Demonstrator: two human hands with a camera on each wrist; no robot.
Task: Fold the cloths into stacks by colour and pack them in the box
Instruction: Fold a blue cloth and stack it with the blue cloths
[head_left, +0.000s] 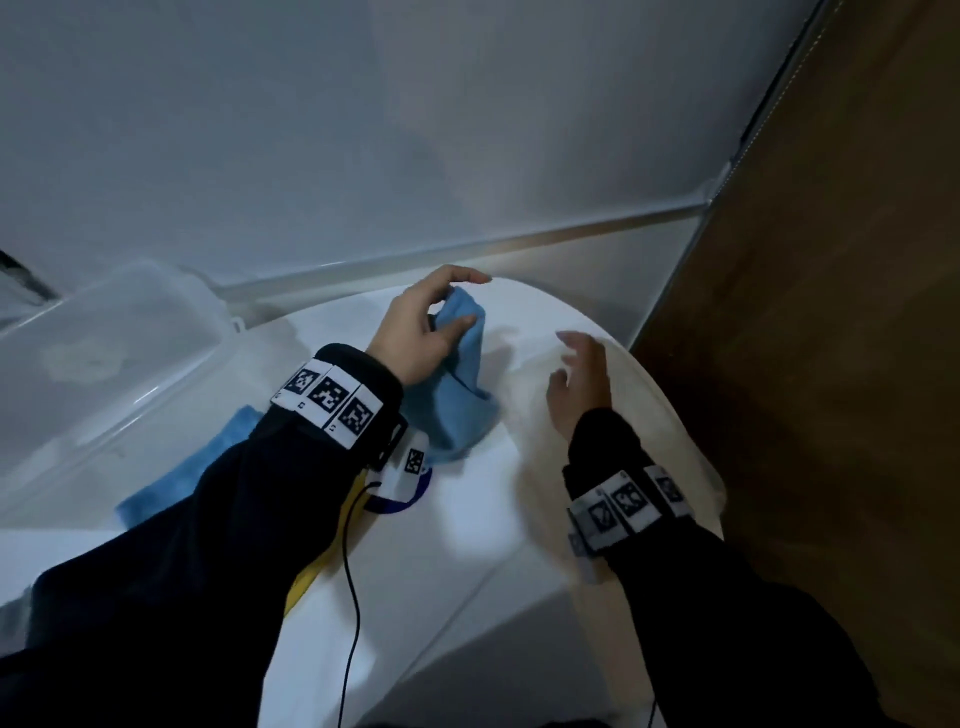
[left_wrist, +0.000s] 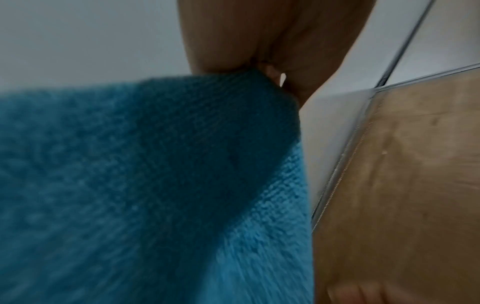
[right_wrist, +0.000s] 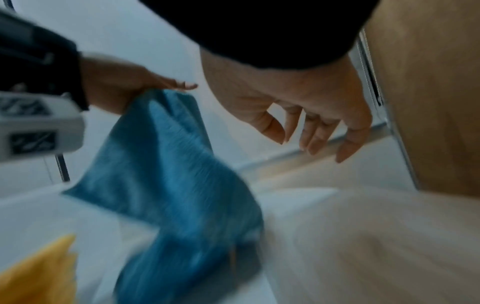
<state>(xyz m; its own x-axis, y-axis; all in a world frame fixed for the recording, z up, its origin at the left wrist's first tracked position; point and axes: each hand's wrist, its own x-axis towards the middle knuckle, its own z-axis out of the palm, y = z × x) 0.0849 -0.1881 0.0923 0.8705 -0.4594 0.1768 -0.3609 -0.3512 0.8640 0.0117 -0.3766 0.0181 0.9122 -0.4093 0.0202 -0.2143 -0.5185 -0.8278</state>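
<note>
Yellow cloth nearest, partly under the left sleeve on the white table; a second blue cloth lies flat beyond it. Blue cloth — lifted by one corner, lower end trailing on the table — pinched between thumb and fingers of the left hand. Right hand just beside it, fingers loosely spread, holding nothing; clear plastic box farther left.

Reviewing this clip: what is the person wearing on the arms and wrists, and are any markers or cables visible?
Both arms are in dark long sleeves. Each wrist carries a white band of square black-and-white coded tags: the left wrist band shows three tags, the right wrist band is blurred. A thin black cable hangs below the left wrist. Both hands are bare.
</note>
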